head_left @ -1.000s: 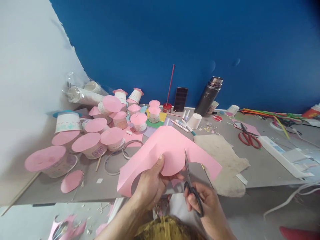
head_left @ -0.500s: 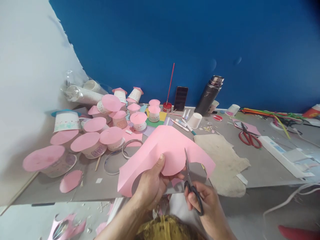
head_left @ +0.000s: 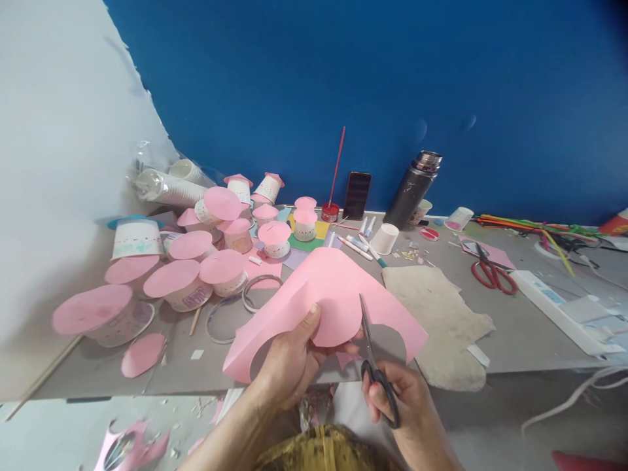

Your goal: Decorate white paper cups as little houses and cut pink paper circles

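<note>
My left hand [head_left: 289,360] grips a large sheet of pink paper [head_left: 328,288] over the near edge of the grey table [head_left: 520,327], thumb on top of a rounded flap cut in it. My right hand [head_left: 402,399] holds black-handled scissors [head_left: 373,356], fingers through the loops. The blades point up and away into the paper beside the rounded flap. A curved cut-out gap in the sheet shows the grey table behind the blades.
Many pink-topped paper cups [head_left: 181,284] crowd the left of the table, with wire rings [head_left: 260,291] and a loose pink disc [head_left: 142,354]. At the back stand a phone [head_left: 356,195], a thermos [head_left: 412,188], a red pot with a stick [head_left: 330,210]. Red scissors [head_left: 490,273] and a beige cloth [head_left: 441,314] lie right.
The pink sheet has turned a little in my left hand and its right edge has drawn in. The curved gap beside the scissor blades is wider now. Both hands stay in place.
</note>
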Available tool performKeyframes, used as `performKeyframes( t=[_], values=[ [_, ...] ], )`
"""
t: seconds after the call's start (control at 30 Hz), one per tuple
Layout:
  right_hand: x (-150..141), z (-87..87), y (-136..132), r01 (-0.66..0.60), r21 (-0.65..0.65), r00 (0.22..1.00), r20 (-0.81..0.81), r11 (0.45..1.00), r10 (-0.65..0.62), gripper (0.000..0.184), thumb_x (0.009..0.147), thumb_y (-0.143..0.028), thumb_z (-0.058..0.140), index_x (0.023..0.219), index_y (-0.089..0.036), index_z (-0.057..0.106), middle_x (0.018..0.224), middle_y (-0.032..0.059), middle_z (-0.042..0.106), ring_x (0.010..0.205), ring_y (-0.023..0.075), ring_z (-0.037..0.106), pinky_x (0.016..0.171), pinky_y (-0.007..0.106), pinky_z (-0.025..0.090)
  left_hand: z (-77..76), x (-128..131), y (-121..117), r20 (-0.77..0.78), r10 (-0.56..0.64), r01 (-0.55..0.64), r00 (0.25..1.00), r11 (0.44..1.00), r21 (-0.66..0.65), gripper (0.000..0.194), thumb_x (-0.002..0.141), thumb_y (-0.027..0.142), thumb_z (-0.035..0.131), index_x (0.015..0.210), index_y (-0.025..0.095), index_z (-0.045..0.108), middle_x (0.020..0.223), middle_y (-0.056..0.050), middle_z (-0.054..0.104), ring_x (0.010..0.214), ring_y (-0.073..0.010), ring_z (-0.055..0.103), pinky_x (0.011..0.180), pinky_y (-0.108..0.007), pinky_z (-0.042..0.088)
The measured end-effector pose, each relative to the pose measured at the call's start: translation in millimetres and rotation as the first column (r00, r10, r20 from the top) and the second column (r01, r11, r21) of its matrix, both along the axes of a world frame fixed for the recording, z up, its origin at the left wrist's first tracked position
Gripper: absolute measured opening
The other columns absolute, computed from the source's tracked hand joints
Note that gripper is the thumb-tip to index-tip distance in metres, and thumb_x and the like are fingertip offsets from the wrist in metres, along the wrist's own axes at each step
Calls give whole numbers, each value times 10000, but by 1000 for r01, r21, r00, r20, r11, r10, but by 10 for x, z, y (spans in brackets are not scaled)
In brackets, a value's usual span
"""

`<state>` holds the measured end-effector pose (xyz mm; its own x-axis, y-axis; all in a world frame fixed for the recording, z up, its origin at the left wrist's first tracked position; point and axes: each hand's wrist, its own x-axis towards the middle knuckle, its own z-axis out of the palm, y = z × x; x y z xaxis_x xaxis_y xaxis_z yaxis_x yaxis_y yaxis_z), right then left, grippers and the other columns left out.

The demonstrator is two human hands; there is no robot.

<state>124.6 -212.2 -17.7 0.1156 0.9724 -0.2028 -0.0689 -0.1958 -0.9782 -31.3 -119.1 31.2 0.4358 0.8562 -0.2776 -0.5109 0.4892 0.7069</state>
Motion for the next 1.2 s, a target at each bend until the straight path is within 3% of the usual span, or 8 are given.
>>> performKeyframes(
  t=[0.3,0.67,0.83,1.03,1.2],
  values=[
    [106,-305,-57,-47,3,999,-18,999,48,593,712,-748,738,715,-159,675,498,-9,513,453,111,441,476,245,371,-33,-106,21,40,-140,139,989,990,24,500,864,475,728,1092,30,710,914,-223,773,924,-363,747,878,-505,593],
    [87,8,-99,-60,-93,997,-45,994,56,605,694,-756,768,751,-162,663,542,-11,521,528,118,431,548,263,333,-75,-106,25,72,-137,135,988,990,27,552,826,482,772,1121,21,699,901,-218,774,924,-382,752,876,-530,600],
    [121,-36,-111,-67,-116,997,-55,991,61,599,702,-749,765,759,-160,669,538,-8,523,527,117,421,554,265,326,-89,-97,34,83,-134,133,987,991,21,562,814,469,789,1146,24,697,914,-208,778,945,-379,753,888,-513,605],
    [227,-179,-116,-170,-108,985,-46,979,166,607,747,-755,722,821,-154,684,537,5,552,526,130,433,567,284,354,-104,-108,26,59,-64,66,996,997,-31,496,821,385,795,1141,18,697,917,-203,787,999,-382,748,935,-517,590],
    [234,-192,-108,-156,-101,988,-24,983,155,617,734,-764,726,794,-150,691,524,-6,534,509,117,429,552,272,355,-124,-125,17,23,-154,154,988,988,28,539,822,499,762,1038,6,734,843,-231,780,977,-416,751,912,-542,586]
  ],
)
